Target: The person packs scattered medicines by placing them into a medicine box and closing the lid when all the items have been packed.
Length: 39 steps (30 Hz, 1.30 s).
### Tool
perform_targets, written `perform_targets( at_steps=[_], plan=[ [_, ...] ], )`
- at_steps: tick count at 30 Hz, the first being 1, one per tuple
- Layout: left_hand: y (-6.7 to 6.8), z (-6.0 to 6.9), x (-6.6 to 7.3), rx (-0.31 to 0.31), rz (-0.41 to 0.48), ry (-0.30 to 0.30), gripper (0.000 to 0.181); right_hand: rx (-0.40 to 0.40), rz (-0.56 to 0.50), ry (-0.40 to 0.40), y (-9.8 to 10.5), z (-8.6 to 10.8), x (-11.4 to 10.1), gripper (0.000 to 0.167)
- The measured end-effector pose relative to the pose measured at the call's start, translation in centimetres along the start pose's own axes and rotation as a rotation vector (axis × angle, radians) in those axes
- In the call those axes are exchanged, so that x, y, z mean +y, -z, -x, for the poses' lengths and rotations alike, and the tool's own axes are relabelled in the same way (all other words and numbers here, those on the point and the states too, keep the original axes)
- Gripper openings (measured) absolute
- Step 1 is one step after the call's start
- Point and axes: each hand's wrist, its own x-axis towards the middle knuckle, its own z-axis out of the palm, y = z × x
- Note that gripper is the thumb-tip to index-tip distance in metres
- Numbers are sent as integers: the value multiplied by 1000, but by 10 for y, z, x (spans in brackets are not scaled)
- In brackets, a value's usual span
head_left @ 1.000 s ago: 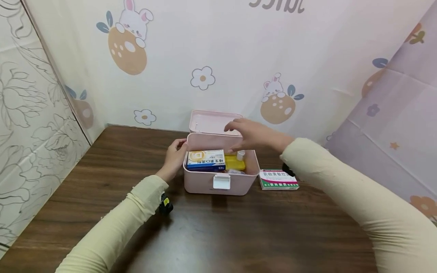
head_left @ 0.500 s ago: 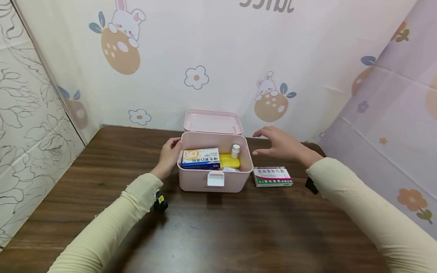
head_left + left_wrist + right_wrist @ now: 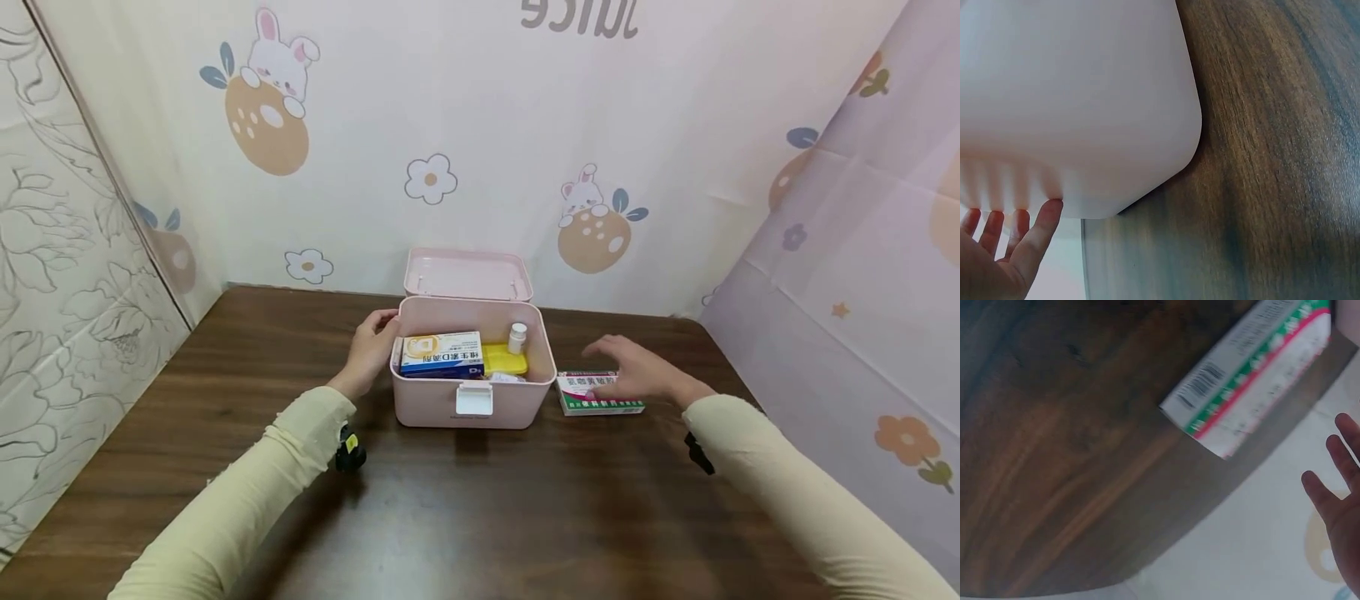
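Note:
A pink lidded storage box stands on the table with its lid tipped back. Inside lie a blue-and-white carton with D3 on it, a yellow case and a small white bottle. My left hand rests on the box's left side; in the left wrist view its extended fingertips touch the outer wall. My right hand hovers over a white, red and green medicine carton right of the box, fingers spread and holding nothing. In the right wrist view, the fingers appear apart from this carton.
The dark wooden table reaches back to a wall cloth printed with rabbits and flowers. A white latch hangs on the box front. Another patterned cloth hangs at the right edge.
My right hand has moved from above the pink box rightward, then down over the medicine carton. The left hand stays at the box's left side. The head view has shifted slightly.

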Motion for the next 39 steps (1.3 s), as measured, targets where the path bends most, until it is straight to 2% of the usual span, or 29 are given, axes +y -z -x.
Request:
perform_targets(
  at_steps=[5,9,12,18,27,39],
  plan=[
    [-5,3,-5,1,7,1,43,-58,-21,-22,-21,7,13,71],
    [-7,4,-8,2,5,4,43,-108,-40,-80,-29,11,18,77],
    [-7,4,-7,2,8,4,43,-123,-59,-93,-31,12,19,78],
    [-5,6,-4,9,2,1,43,-118,-72,-83,-33,7,22,75],
    [-2,2,-2,23,4,-27,42,-101,-68,-58,-33,-1,23,70],
    [-1,3,-1,8,15,-17,43,-66,-10,-42,-19,2,23,69]
  ],
)
